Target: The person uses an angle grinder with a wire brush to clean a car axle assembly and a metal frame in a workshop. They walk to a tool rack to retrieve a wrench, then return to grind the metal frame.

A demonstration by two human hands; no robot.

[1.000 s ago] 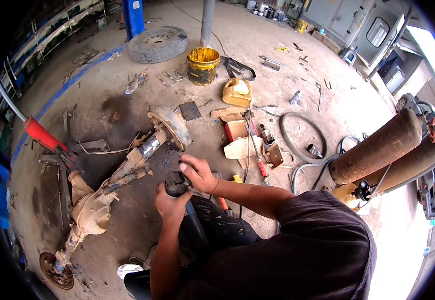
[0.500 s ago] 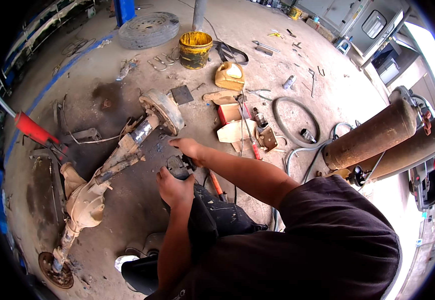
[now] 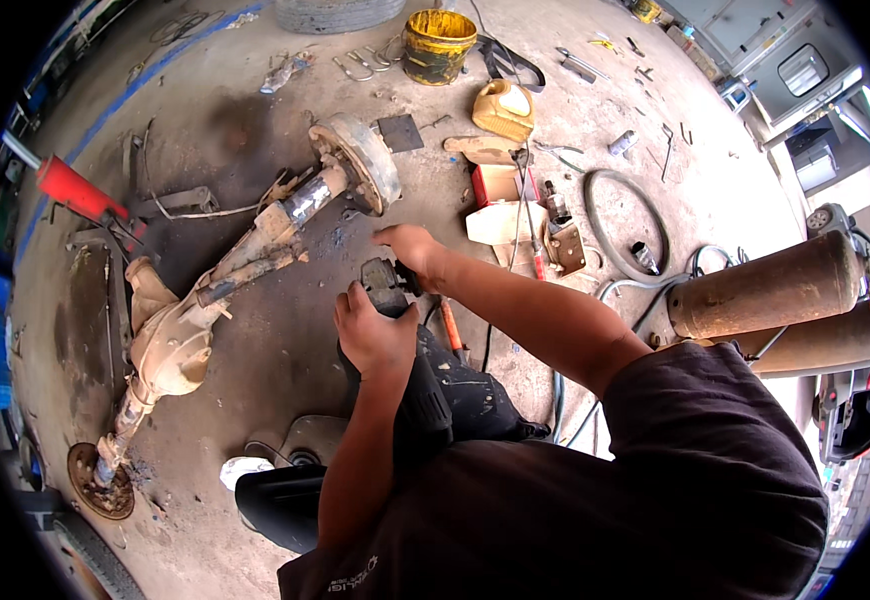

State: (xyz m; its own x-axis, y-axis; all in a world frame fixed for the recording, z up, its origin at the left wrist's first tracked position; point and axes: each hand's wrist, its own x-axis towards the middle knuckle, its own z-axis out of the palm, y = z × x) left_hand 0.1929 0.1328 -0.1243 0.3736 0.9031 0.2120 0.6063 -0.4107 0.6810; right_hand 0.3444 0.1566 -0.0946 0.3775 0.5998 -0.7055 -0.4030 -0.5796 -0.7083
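Observation:
In front of my body is an angle grinder (image 3: pixel 386 287) with a grey metal head and a dark vented body running back toward my lap. My left hand (image 3: pixel 373 338) is wrapped round the head from the near side. On its far right side, my right hand (image 3: pixel 413 252) is closed at a dark part of the same tool, its fingertips partly hidden. Beyond the hands, to the left, a rusty vehicle axle (image 3: pixel 255 240) lies on the floor, with a brake drum (image 3: pixel 370 165) at its far end and a flange (image 3: pixel 101 480) at its near end. The hands are apart from the axle.
An orange-handled tool (image 3: pixel 451 325) lies by my knee. To the right are an opened box (image 3: pixel 500 222), a rubber ring (image 3: pixel 625 215), hoses and rusty gas cylinders (image 3: pixel 765 290). Farther off stand a yellow jug (image 3: pixel 503 108) and yellow bucket (image 3: pixel 438 50). A red jack (image 3: pixel 80 190) is at left.
The view has shifted, so the floor things appear farther right and higher. Both hands keep their hold on the angle grinder, with little change in their pose.

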